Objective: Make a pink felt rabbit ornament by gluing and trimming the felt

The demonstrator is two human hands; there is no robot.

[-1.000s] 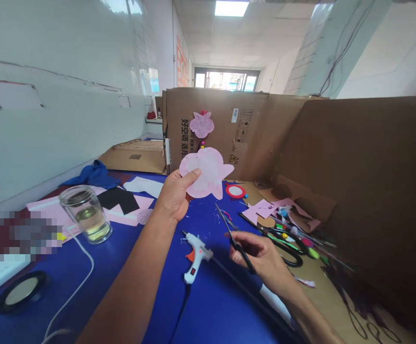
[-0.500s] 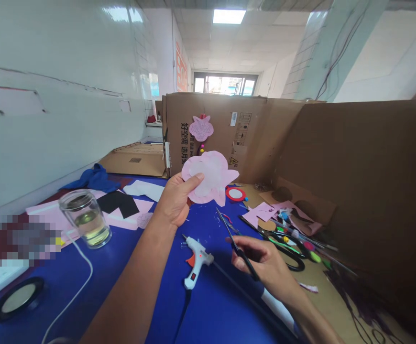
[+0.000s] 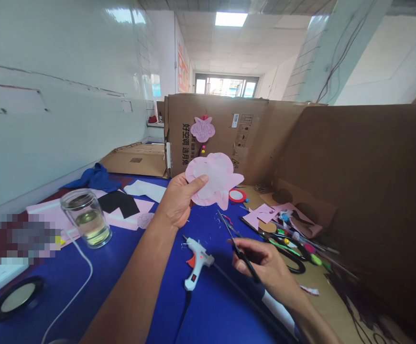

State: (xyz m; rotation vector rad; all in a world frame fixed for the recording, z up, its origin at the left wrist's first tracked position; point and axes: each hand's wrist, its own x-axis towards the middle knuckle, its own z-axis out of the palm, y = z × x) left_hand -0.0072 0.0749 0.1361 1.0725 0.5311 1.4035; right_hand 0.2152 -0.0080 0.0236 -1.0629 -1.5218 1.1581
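My left hand (image 3: 179,200) pinches a pink felt-like cutout (image 3: 213,184) between thumb and fingers, holding it up above the table. The cutout has a scalloped round body, a pointed tail-like end on the right and a paler patch in the middle. My right hand (image 3: 260,265) is closed around black-handled scissors (image 3: 242,258), seen nearly edge-on, with the thin tip pointing up and away, below the cutout and apart from it. Between my forearms a white hot glue gun (image 3: 198,263) with an orange trigger lies on the blue table (image 3: 215,310).
A glass of pale liquid (image 3: 89,224) stands at left, near pink sheets, black scraps (image 3: 120,204) and a black tape roll (image 3: 16,298). Scissors (image 3: 290,258), pens and scraps crowd the right. A pink ornament (image 3: 202,130) hangs on the cardboard wall (image 3: 258,138).
The cutout and my left hand have shifted slightly right and down in the picture. My right hand and the scissors stay almost where they were. The whole view has moved slightly.
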